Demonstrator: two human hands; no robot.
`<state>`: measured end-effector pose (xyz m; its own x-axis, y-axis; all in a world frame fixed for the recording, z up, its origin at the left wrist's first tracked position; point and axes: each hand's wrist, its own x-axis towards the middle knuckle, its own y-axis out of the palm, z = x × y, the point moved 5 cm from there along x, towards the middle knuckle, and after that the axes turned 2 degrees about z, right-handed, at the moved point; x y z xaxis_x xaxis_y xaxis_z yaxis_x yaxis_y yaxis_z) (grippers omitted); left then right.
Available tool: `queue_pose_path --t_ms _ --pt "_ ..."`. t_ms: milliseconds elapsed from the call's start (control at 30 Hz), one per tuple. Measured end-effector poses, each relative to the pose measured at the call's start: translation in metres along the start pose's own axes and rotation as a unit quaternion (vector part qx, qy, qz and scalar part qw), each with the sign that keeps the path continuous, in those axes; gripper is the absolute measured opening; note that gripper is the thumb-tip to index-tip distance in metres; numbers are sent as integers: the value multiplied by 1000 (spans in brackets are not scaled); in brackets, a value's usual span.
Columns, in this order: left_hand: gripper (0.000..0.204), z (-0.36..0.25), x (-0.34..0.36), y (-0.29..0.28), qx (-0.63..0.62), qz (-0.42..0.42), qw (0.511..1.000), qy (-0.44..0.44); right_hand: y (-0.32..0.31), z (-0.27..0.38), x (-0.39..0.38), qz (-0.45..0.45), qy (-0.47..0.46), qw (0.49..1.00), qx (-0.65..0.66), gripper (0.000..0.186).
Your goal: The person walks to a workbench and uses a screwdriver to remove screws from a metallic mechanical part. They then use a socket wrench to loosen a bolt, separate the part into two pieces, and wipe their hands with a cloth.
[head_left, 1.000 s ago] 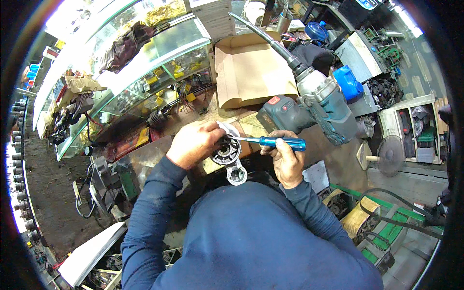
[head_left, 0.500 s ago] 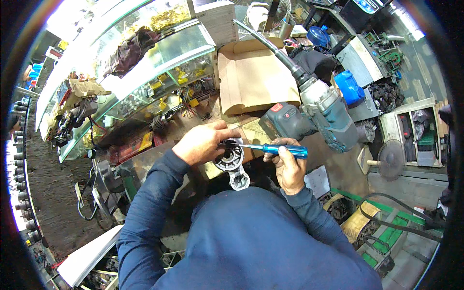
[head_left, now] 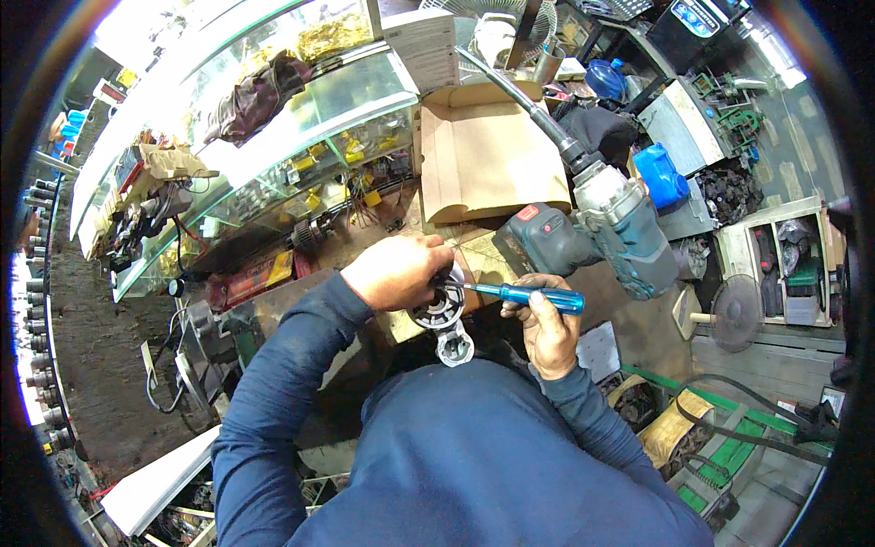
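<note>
A round grey metal housing, ribbed inside and with a ring-shaped lug on its near end, is held low in front of my body. My left hand is closed round its far left rim, the fingertips partly hidden by the part. In my right hand is a screwdriver with a clear blue handle, lying almost level. Its shaft points left, and the tip reaches the housing's upper right edge beside my left fingers. Whether the tip sits in a slot is too small to tell.
Beyond my right hand lies a large teal and grey cordless impact wrench with a long shaft. An open cardboard box is next to it. A glass display case stands far left. At right are a blue jug and a small fan.
The view has shifted slightly. My left hand has turned a little over the housing, and the housing looks more tilted. The screwdriver stays in my right hand, its tip still against the rim.
</note>
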<state>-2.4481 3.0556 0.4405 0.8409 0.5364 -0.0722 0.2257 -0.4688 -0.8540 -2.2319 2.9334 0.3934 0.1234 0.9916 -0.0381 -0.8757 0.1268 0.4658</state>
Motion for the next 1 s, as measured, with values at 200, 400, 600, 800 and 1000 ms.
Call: queue_pose_path --t_ms 200,400,600,800,1000 --pt "29 74 -22 -40 -119 -73 972 -188 -1 0 -6 -4 -1 999 32 21" --pt "30 134 -8 2 44 -45 945 -322 6 15 -7 9 -12 999 -38 21" --pt "32 153 -4 33 0 -64 913 -403 15 41 -4 21 -73 994 -73 18" --pt "32 128 -23 0 9 -196 904 -379 29 58 -1 69 -146 964 -213 21" --pt "46 69 -72 12 -377 -213 845 -314 45 46 16 87 -187 888 -410 34"
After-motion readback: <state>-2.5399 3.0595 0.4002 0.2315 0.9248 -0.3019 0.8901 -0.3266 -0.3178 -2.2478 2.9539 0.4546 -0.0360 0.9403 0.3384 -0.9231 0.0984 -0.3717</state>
